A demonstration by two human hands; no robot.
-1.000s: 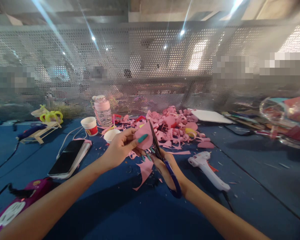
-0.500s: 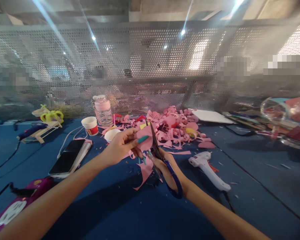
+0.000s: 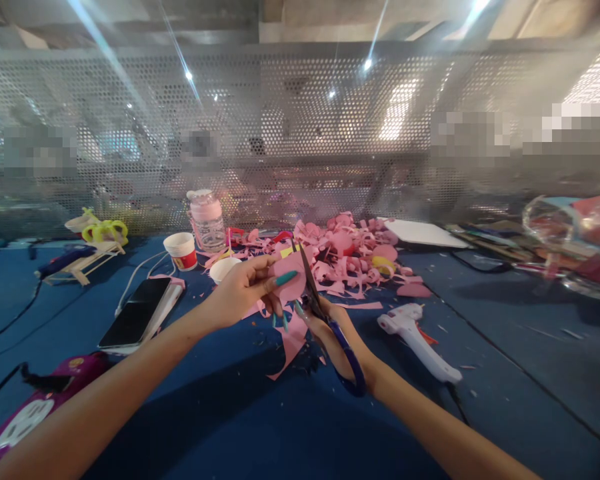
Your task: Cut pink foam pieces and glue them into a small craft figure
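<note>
While the left hand pinched a pink cutout above the bench, the right hand was closed through the loops of scissors, blades up against the cutout's edge. Those fingertips sat just beside the blades, so a hasty snip could have nicked them or torn the shape. Scraps, a glue gun and a phone lay around.
</note>
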